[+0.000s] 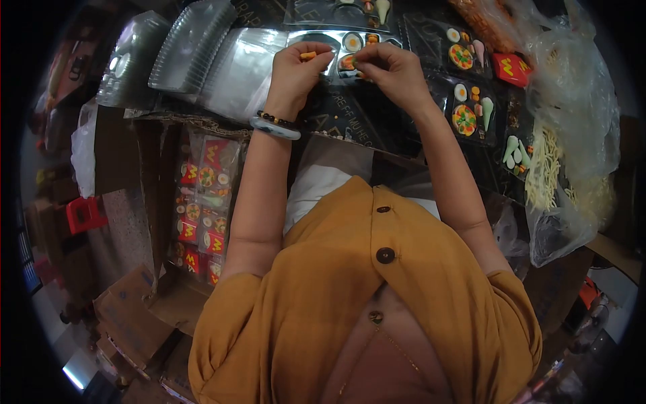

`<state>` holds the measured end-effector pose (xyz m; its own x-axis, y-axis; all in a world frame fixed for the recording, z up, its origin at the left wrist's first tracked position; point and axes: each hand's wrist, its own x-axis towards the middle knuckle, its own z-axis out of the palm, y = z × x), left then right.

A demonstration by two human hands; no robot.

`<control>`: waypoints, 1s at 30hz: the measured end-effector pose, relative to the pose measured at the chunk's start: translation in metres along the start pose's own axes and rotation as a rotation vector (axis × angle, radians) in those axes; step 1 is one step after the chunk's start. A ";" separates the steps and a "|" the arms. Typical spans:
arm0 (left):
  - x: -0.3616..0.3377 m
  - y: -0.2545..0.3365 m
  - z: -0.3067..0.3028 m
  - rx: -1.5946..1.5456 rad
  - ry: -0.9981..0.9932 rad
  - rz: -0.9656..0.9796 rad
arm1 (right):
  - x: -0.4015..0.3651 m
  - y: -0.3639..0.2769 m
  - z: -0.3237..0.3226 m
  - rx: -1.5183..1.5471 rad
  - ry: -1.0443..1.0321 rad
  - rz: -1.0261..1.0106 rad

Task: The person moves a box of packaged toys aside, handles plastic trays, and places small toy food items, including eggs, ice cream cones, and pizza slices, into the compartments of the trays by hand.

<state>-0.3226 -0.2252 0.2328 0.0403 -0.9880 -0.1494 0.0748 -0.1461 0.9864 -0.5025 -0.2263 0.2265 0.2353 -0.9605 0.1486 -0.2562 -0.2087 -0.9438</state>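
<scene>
My left hand, with bangles at its wrist, holds a small orange piece between thumb and fingers. To its right my right hand is pinched over a clear tray, and what it grips is too small to make out. Between the hands lie a toy fried egg and a toy pizza, the pizza partly beside my right fingertips. Further right, filled trays hold toy eggs, a toy pizza and a pale green cone-shaped toy.
Stacked clear plastic trays stand at the upper left. A red toy fries box and plastic bags with yellow strips are at the right. An open carton of packed toy sets sits below left.
</scene>
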 end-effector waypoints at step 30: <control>0.004 -0.002 -0.003 -0.481 -0.576 -0.234 | 0.009 -0.011 0.004 -0.094 -0.055 -0.006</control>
<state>-0.3197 -0.2289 0.2301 -0.5431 -0.8241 -0.1608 0.4461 -0.4454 0.7763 -0.4937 -0.2319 0.2375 0.2875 -0.9481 0.1357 -0.3411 -0.2338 -0.9105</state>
